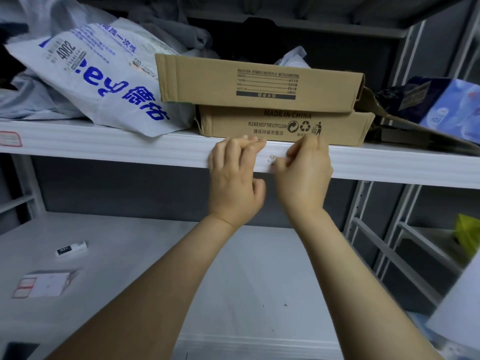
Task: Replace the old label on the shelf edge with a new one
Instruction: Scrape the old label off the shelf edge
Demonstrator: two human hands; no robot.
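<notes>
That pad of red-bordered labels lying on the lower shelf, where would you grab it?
Probably its right-hand edge, coming from the front right. The label pad lies flat on the lower shelf, and that edge faces bare shelf, so fingers could likely slide under it for a pinch grip.

Two white metal shelves, one above the other.
The upper shelf (104,144) carries a grey courier bag (104,81) printed in blue, a cardboard box (272,126) with a second box (259,84) stacked on it, and flattened cardboard (405,128) at the right. The lower shelf (259,268) holds a small black-and-white tag (71,248) and a sheet of red-bordered labels (44,283), both near its left side.
</notes>
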